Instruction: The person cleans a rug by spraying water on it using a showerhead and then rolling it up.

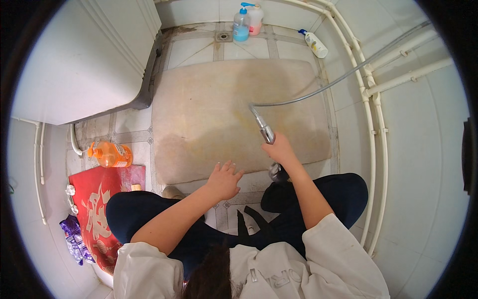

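Observation:
In my right hand [281, 148] is the chrome handle of a handheld shower head [277, 172], its head pointing back toward my right foot. A grey flexible hose [321, 89] runs from the handle over the mat and up to the right. My left hand [224, 181], palm down with fingers spread, is over the near edge of a beige mat [209, 108]; whether it touches the mat I cannot tell. The mat lies flat on the tiled floor and shows darker and yellowish patches.
White pipes [368, 112] line the right wall, and a white appliance [86, 56] stands at left. Beyond the mat are a blue pump bottle [241, 28], a pink one [255, 22], a tipped white bottle [316, 45] and a floor drain [224, 36]. An orange bottle [112, 154] adjoins a red mat [97, 209].

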The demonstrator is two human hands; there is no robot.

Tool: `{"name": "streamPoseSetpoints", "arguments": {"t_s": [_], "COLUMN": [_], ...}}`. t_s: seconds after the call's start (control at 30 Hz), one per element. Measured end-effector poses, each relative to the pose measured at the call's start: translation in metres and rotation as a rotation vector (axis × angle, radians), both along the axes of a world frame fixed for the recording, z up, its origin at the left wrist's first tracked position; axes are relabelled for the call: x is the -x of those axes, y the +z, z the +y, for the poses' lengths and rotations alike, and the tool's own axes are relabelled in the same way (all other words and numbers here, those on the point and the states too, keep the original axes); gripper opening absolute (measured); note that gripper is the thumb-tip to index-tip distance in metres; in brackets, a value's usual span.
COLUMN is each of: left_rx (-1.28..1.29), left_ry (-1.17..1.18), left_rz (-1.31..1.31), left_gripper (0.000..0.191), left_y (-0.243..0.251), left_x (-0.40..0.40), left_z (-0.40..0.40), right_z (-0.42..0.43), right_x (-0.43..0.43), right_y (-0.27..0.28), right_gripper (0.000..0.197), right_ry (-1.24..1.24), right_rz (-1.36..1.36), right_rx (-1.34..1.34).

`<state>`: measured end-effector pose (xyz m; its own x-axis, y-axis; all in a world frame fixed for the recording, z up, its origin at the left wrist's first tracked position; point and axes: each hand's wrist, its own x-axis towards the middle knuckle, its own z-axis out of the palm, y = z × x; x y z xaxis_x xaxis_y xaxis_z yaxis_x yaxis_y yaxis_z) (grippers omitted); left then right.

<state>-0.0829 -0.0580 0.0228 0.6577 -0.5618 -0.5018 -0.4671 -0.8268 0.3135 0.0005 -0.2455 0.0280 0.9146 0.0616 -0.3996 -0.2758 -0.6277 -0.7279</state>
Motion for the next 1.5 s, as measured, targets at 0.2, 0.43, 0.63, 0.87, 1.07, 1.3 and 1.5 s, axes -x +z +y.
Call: {"name": "streamPoseSetpoints", "arguments": {"t_s": [0.2,0.43,0.63,0.87,1.07,1.3,1.5], "left_rx": [0.016,0.006,-0.039,0.027,0.04,0.02,0.005], "left_ry": [0.01,0.039,0.127,0.235,0.281,0.229,0.201], "left_rz": [-0.009,-0.022,0.059,0.012,-0.004,-0.047,-0.025], "left_gripper": [0.054,0.056,0.056,0.055,0.054,0.056,0.058], "left_y": [0.0,-0.001,-0.001,-0.002,0.0,0.002,0.001], "left_x": [0.0,0.009,0.03,0.07,0.082,0.062,0.062], "left_z": [-0.001,0.012,0.026,0.043,0.049,0.056,0.05], "right_z": [-0.006,0.022,0.043,0.061,0.073,0.082,0.082], "right_x": [-0.001,0.007,0.015,0.025,0.025,0.024,0.024], "right_y": [-0.018,-0.008,-0.011,-0.012,-0.018,-0.007,-0.008], "right_gripper": [0.025,0.022,0.022,0.02,0.02,0.018,0.016], "right_ry": [0.149,0.115,0.133,0.084,0.016,-0.104,-0.126], "right_rz": [-0.134,0.115,0.208,0.141,0.046,0.007,0.101], "right_rx": [0.275,-0.143,-0.272,-0.393,-0.435,-0.508,-0.637]}}
